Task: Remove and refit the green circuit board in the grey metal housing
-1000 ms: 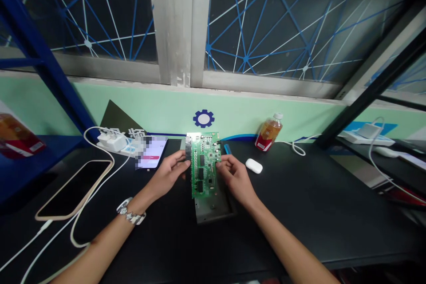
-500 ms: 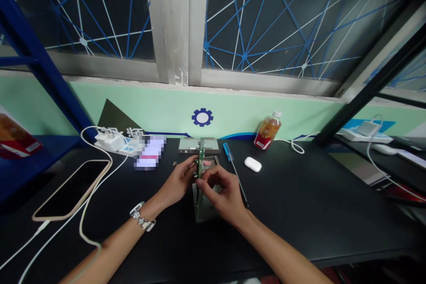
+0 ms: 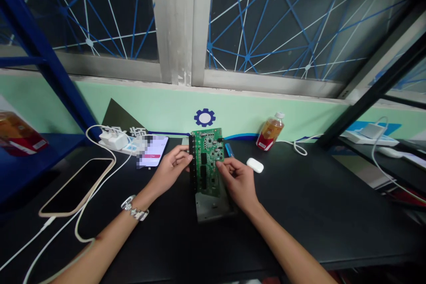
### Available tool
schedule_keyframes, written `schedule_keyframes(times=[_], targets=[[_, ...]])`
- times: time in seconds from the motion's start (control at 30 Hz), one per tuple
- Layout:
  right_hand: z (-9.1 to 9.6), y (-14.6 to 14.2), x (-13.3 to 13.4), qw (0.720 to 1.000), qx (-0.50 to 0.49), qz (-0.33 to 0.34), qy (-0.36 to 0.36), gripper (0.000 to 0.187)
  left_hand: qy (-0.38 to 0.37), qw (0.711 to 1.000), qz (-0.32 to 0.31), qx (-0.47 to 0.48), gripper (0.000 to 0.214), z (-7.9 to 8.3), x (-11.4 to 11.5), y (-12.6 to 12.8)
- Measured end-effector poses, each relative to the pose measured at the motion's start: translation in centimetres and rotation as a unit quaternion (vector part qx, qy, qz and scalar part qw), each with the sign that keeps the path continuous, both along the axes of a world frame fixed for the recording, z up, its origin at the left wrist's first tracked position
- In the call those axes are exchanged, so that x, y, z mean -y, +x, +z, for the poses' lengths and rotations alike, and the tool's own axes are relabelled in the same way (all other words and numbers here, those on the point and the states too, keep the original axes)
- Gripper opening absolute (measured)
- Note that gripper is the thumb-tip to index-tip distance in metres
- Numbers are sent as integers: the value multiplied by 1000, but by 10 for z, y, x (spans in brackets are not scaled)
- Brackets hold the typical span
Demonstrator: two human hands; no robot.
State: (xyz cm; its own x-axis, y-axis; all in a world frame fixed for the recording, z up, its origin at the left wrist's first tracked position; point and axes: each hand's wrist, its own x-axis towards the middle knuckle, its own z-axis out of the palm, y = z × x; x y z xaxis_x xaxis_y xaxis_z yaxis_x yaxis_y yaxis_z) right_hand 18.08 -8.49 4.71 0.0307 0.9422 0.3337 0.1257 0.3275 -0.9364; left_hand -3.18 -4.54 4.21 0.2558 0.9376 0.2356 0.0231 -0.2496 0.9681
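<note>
A green circuit board is held up in front of me, its component side facing me and a row of black connectors along its left edge. My left hand grips that left edge, fingers closed. On the opposite edge my right hand pinches the board between thumb and fingers. Below the board lies a grey metal casing, its far part hidden behind the board. Only the blue handle of a screwdriver shows, just beyond my right hand.
A white earbud case and a drink bottle are to the right. On the left are a lit phone, a dark phone with a cable, and a white power strip. Loose white cables run past my left forearm.
The circuit board has turned from edge-on to face me, rising over the casing. Both hands still hold it, and my right hand has shifted right to its right edge.
</note>
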Motion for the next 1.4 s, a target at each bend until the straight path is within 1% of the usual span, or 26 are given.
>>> schedule_keyframes(times=[0.13,0.2,0.3,0.43,0.57,0.63,0.7,0.77,0.83,0.93,1.0,1.1,1.17,1.23,1.3,1.4], targets=[[2,5,-7,994,-53,41,-82,38,2,1000,6,4,35,2,-3,-5],[2,6,-9,990,-68,60,-104,40,1,1000,6,-7,31,3,-3,-6],[1,6,-10,988,-89,75,-102,41,2,999,7,-32,27,6,-2,-7],[1,4,-11,985,-110,89,-97,39,30,997,6,-72,33,10,1,-8],[5,6,-11,982,-126,98,-99,33,-20,998,-52,-35,31,12,2,-9],[6,10,-12,976,-156,114,-100,25,-33,996,-87,-6,29,13,2,-11],[6,15,-12,968,-190,130,-100,18,-38,991,-126,16,31,14,2,-15],[4,19,-13,967,-202,121,-94,20,-46,986,-156,30,36,14,2,-19],[3,21,-13,976,-178,91,-87,22,-57,984,-161,42,40,15,3,-21],[2,18,-13,988,-122,59,-74,19,-70,987,-135,48,44,18,4,-21],[2,16,-12,990,-104,63,-67,16,-77,989,-120,30,51,20,6,-18],[4,13,-9,990,-97,93,-50,16,-92,989,-117,4,66,18,6,-16],[5,13,-5,988,-83,128,-34,24,-108,987,-116,-4,75,14,5,-15],[6,12,1,984,-46,171,-10,37,-128,985,-118,-5,78,7,3,-13],[8,11,6,979,20,201,36,51,-149,981,-125,2,76,1,3,-10],[11,7,13,961,131,215,115,71,-177,975,-135,30,75,-6,5,-2]])
